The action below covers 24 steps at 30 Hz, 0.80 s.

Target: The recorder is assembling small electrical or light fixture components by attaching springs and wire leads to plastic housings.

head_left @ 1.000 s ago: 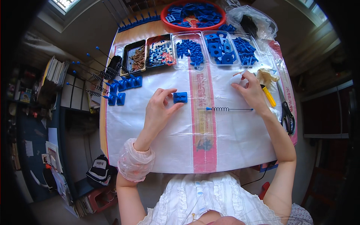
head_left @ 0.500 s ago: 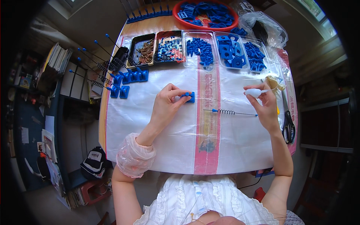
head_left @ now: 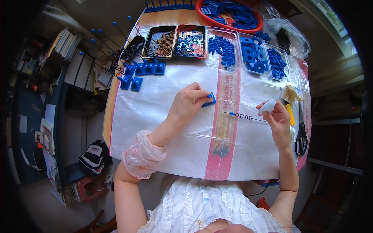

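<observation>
Pinching blue block [head_left: 210, 100] w/ left hand [head_left: 187, 105]; right hand [head_left: 276, 116] fingers grip white bottle [head_left: 267, 106]. We'd steady block, spring rod [head_left: 244, 115] just right.

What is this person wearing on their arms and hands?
Both hands are bare, with no gloves. The left hand has a translucent pink plastic sleeve cover, gathered and elasticated, around the forearm near the elbow. The right hand and its forearm show no covering.

A crinkled clear plastic bag [head_left: 289, 37] sits at the table's far right corner, something dark inside; under everything lies a white woven sack sheet [head_left: 163, 116] with a pink printed stripe
</observation>
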Motion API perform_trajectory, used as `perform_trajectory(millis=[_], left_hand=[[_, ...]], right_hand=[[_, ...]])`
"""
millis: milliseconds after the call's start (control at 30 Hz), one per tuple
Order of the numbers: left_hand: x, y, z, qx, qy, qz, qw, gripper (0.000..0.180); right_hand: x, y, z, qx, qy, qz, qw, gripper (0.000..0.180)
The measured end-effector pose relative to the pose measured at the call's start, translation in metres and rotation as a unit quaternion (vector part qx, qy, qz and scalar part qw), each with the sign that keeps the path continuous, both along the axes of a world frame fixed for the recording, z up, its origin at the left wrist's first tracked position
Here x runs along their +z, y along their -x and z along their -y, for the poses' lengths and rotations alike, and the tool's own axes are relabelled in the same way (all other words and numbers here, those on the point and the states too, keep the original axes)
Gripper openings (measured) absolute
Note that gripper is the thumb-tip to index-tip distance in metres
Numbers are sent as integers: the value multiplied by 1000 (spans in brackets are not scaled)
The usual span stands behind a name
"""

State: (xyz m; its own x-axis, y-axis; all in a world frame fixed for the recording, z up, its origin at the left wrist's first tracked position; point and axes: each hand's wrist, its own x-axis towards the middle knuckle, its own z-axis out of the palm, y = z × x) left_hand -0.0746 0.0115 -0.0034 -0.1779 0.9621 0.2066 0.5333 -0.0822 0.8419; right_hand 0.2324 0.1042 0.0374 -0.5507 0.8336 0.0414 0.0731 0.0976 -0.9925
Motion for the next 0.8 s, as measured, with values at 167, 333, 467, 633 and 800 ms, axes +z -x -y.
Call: perform_trajectory(millis=[167, 333, 467, 633, 800], left_hand=[[8, -1, 3, -3, 22, 19, 1000, 13], [16, 3, 4, 4, 100, 168, 981, 14], [23, 6, 5, 1, 141, 226, 964, 18], [24, 5, 6, 4, 155, 217, 964, 21], [22, 5, 5, -5, 152, 237, 960, 20]], right_hand=[[0, 3, 1, 1, 1, 7, 1000, 19], [-3, 4, 3, -7, -8, 9, 1000, 19], [-10, 0, 2, -20, -10, -4, 1000, 20], [-10, -2, 1, -32, -14, 0, 999, 20], [-12, -4, 3, -37, -22, -1, 999, 23]])
